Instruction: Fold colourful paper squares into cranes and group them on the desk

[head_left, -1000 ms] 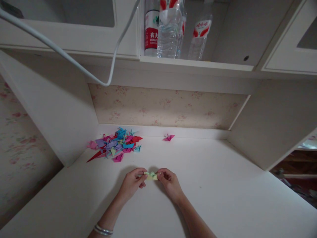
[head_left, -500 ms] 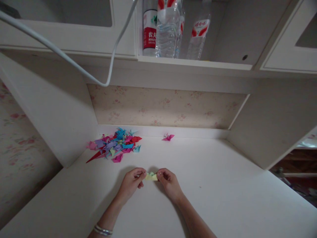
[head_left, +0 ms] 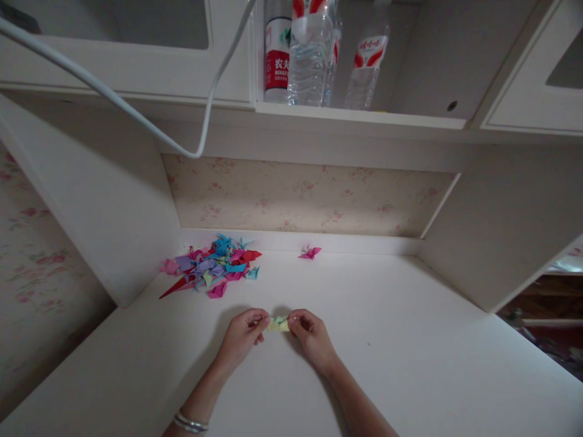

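Observation:
A small piece of folded yellow-green paper [head_left: 278, 325] is stretched between my two hands, low over the white desk. My left hand [head_left: 245, 331] pinches its left end between thumb and fingers. Its right end is in the pinch of my right hand [head_left: 311, 335]. Both ends of the paper are hidden by the fingertips; a small raised fold shows at its middle. Beyond my left hand lies a pile of folded paper cranes [head_left: 207, 267] in pink, red, blue and purple. A single pink paper crane [head_left: 310, 252] sits apart near the desk's back edge.
The white desk [head_left: 410, 340] runs back to a floral wall panel [head_left: 291, 197] between side panels. Overhead, a shelf holds several plastic bottles [head_left: 310, 57]. A white cable-like arm [head_left: 136, 121] curves down in the upper left.
Both hands keep their pinch on the paper and have barely moved. The paper's middle fold looks slightly changed in shape. The whole view has shifted a little.

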Demonstrator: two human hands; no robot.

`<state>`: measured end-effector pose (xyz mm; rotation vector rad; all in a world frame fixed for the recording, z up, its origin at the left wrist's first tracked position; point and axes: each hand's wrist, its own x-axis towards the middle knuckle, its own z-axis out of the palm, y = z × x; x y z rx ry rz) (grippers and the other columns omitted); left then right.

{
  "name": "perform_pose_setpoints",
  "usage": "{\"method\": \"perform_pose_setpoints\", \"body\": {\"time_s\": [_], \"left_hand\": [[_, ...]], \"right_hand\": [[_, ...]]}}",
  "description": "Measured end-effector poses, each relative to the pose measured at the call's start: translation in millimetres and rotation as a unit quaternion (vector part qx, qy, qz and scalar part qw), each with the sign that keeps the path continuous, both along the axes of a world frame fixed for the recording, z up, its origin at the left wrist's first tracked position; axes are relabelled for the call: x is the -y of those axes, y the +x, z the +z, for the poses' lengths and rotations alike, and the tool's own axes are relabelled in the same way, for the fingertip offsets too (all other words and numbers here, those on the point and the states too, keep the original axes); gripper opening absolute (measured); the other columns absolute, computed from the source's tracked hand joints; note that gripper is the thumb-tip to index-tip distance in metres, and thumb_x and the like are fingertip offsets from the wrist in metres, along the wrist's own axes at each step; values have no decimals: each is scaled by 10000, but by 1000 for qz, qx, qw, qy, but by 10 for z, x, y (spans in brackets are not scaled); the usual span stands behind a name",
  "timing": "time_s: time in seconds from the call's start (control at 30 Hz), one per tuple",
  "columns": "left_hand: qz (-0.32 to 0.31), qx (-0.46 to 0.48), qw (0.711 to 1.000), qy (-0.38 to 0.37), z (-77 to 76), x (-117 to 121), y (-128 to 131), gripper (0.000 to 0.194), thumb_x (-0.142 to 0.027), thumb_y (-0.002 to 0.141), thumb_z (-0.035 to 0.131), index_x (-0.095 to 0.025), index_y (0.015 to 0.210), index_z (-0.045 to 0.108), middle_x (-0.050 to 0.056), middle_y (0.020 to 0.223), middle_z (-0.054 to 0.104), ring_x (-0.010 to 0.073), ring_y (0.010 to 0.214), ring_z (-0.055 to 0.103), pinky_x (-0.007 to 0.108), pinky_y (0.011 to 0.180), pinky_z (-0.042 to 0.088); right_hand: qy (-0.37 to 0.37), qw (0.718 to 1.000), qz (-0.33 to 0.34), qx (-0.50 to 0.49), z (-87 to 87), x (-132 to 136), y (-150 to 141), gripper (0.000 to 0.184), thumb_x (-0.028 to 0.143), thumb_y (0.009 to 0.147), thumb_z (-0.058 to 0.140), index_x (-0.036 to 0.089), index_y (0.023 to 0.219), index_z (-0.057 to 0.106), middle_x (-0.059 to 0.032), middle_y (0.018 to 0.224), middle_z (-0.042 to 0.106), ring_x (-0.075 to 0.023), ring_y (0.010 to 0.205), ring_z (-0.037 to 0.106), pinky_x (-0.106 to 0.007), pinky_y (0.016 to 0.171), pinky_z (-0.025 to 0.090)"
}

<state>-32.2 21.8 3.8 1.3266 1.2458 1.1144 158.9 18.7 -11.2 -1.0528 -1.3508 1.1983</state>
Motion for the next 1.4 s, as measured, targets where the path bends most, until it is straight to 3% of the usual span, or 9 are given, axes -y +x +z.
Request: {"method": "perform_pose_setpoints", "body": {"time_s": [0.33,0.6,0.8,0.93,1.1,1.27,1.4], "left_hand": [[16,-9,1000,-6,17,6,4,372,-451,688,680,-115,847,674,32,682,671,86,435,512,201,417,373],[16,-26,999,29,-78,-9,2,402,-491,718,659,-118,862,689,55,762,690,78,424,495,205,396,374],[17,-10,1000,24,-102,-10,26,511,-511,713,658,-136,1060,651,53,806,691,69,400,487,207,389,371],[19,-15,1000,19,-102,-10,46,463,-535,717,642,-123,927,669,80,836,698,75,417,498,208,391,372],[32,-34,999,22,-82,4,41,471,-569,763,571,-144,936,676,40,725,674,100,461,515,197,393,352],[31,-57,998,17,-66,-5,23,474,-575,765,565,-137,901,681,-30,499,534,112,444,474,195,404,335],[19,-56,998,19,-54,-3,25,447,-553,774,569,-140,905,676,-19,544,563,116,469,493,196,414,349]], "right_hand": [[-15,1000,-2,4,-35,-28,-27,285,444,803,624,162,841,641,31,587,515,-104,541,425,-235,514,310],[-18,1000,2,10,27,-22,-28,331,482,829,594,157,829,654,51,555,439,-89,505,375,-221,469,266],[-44,999,4,27,-11,-13,-29,382,526,850,544,159,824,649,57,513,423,-78,443,326,-219,418,213],[-42,999,6,29,-33,-15,-36,388,532,858,528,163,813,639,57,509,428,-80,437,340,-213,417,235],[-33,998,1,45,-4,-3,-48,384,523,864,523,161,820,646,49,525,445,-88,457,367,-213,437,260],[-27,998,-5,55,40,24,-51,381,515,861,525,159,807,647,37,546,476,-97,483,401,-217,460,285],[-29,998,-11,46,49,31,-54,375,512,856,531,159,818,649,39,546,472,-99,487,408,-217,463,297]]}}
